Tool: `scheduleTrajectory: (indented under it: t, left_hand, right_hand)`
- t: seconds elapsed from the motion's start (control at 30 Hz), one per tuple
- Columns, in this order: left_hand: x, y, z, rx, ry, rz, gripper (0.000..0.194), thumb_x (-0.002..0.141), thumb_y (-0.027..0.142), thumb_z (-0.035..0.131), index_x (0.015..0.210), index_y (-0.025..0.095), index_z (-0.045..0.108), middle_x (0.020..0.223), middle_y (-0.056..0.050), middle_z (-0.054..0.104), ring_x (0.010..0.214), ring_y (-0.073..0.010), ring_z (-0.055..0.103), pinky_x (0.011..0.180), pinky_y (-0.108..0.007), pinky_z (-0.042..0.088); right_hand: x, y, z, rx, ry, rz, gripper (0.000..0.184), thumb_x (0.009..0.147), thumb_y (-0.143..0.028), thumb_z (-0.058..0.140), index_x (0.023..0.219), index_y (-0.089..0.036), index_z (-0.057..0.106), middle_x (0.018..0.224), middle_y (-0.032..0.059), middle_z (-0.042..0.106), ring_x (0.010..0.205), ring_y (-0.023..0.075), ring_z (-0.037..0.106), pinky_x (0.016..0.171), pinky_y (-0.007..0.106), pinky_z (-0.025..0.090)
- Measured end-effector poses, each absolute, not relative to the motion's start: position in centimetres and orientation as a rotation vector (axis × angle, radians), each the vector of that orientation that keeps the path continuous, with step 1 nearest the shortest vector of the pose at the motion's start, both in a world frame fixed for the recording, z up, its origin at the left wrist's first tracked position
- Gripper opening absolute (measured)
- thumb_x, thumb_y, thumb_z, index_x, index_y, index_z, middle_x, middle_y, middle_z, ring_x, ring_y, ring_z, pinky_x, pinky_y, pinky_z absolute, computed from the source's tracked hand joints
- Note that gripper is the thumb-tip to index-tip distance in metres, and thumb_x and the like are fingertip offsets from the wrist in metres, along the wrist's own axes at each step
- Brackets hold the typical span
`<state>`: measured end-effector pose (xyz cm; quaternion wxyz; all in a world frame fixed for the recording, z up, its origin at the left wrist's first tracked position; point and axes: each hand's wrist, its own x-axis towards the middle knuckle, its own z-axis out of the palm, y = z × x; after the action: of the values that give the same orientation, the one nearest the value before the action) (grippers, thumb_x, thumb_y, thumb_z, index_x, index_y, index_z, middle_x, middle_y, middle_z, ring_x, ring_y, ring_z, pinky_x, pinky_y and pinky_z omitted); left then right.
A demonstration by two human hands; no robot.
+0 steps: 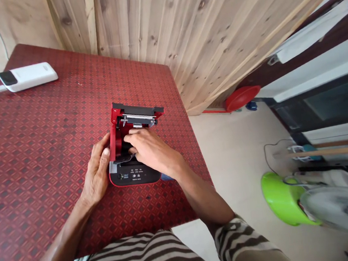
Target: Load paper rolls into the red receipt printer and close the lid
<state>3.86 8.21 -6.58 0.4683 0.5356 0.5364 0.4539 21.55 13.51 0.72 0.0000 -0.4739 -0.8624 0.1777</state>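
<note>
A red and black label printer (135,178) stands on the table with its lid (138,110) raised, so its inner compartment shows. My left hand (97,170) grips the printer's left side, thumb near the front corner and fingers along the wall. Into the compartment reaches my right hand (149,147), its fingers bent and closed. A dark, soft-looking piece (124,158) lies at the compartment's front edge, just below those fingertips. Whatever my right fingers hold is hidden by the hand. Something blue (166,176) shows beneath my right wrist, beside the printer.
A white power bank (31,76) with a cable lies at the far left of the red patterned table (53,129). Wooden panelling (157,25) rises behind the table. On the floor at right are a bright green stool-like object (279,200) and a fan (345,212).
</note>
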Motion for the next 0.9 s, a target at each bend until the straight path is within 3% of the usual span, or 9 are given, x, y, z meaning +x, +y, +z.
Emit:
scheduleTrajectory:
  t: [0.17,0.3,0.37,0.47,0.53,0.63,0.7,0.83,0.9]
  left_hand:
    - [3.6,8.3,-6.5,1.276,1.299,1.111,0.064,0.099,0.064,0.051,0.148,0.024,0.058,0.155,-0.011,0.059,0.146,-0.0313,0.051,0.131,-0.053,0.029]
    - [3.2,8.9,-6.6,1.179,1.239,1.137,0.061,0.1,0.064,0.049,0.142,0.021,0.063,0.147,-0.014,0.066,0.139,-0.0332,0.06,0.123,-0.056,0.042]
    - [3.1,10.0,-6.0,1.133,1.23,1.193,0.064,0.1,0.065,0.048,0.141,0.019,0.063,0.146,-0.017,0.066,0.138,-0.0334,0.062,0.12,-0.056,0.045]
    - [3.4,12.9,-3.8,1.114,1.248,1.327,0.073,0.096,0.07,0.051,0.14,0.013,0.062,0.149,-0.02,0.063,0.142,-0.0339,0.058,0.123,-0.056,0.04]
    - [4.0,15.6,-2.1,1.108,1.254,1.372,0.078,0.097,0.071,0.05,0.142,0.008,0.058,0.15,-0.021,0.061,0.144,-0.0336,0.056,0.124,-0.056,0.037]
    - [5.2,18.9,-0.1,1.079,1.282,1.316,0.069,0.102,0.062,0.046,0.139,0.006,0.059,0.146,-0.018,0.064,0.147,-0.0333,0.052,0.124,-0.056,0.033]
    - [6.0,19.9,0.5,1.065,1.277,1.254,0.059,0.1,0.055,0.054,0.132,0.006,0.063,0.139,-0.013,0.068,0.148,-0.0354,0.049,0.122,-0.055,0.034]
    - [6.5,19.0,0.5,1.029,1.239,1.184,0.033,0.09,0.039,0.066,0.111,0.013,0.071,0.133,-0.008,0.072,0.145,-0.0355,0.051,0.121,-0.054,0.039]
    - [6.2,17.6,0.4,1.012,1.229,1.169,0.033,0.083,0.036,0.07,0.11,0.017,0.072,0.135,-0.008,0.071,0.143,-0.0344,0.053,0.122,-0.056,0.038]
  right_hand:
    - [22.1,12.8,1.4,-1.461,-2.69,0.546,0.028,0.095,0.004,0.05,0.106,-0.009,0.073,0.107,0.0152,0.075,0.103,0.025,0.071,0.096,0.04,0.056]
    - [23.7,10.2,3.6,-1.276,-2.624,0.547,0.046,0.096,0.007,0.043,0.132,-0.012,0.064,0.127,0.012,0.073,0.117,0.0217,0.067,0.11,0.042,0.052]
    - [24.4,8.7,4.3,-1.128,-2.588,0.596,0.043,0.097,0.002,0.049,0.134,-0.016,0.062,0.129,0.0093,0.072,0.118,0.0208,0.065,0.111,0.041,0.053]
    - [24.8,7.1,4.0,-1.059,-2.572,0.554,0.027,0.101,-0.01,0.059,0.126,-0.017,0.067,0.125,0.0087,0.074,0.114,0.0227,0.064,0.108,0.044,0.054]
    - [24.7,6.4,3.0,-1.1,-2.557,0.438,0.021,0.101,-0.01,0.059,0.118,-0.016,0.07,0.118,0.0089,0.075,0.107,0.0227,0.063,0.102,0.042,0.055]
    - [24.3,5.8,1.5,-1.13,-2.496,0.252,0.021,0.103,-0.007,0.054,0.111,-0.014,0.072,0.112,0.0098,0.076,0.098,0.0215,0.061,0.09,0.037,0.056]
    - [24.1,5.4,0.9,-1.131,-2.455,0.165,0.019,0.105,-0.013,0.054,0.11,-0.014,0.072,0.111,0.0099,0.076,0.094,0.0214,0.061,0.084,0.037,0.055]
    - [24.2,4.6,0.5,-1.142,-2.398,0.079,0.02,0.106,-0.026,0.058,0.111,-0.012,0.071,0.112,0.0096,0.077,0.093,0.0219,0.063,0.083,0.039,0.055]
    - [24.3,4.4,0.5,-1.128,-2.384,0.027,0.016,0.105,-0.019,0.058,0.11,-0.011,0.072,0.111,0.0093,0.078,0.093,0.021,0.065,0.082,0.038,0.056]
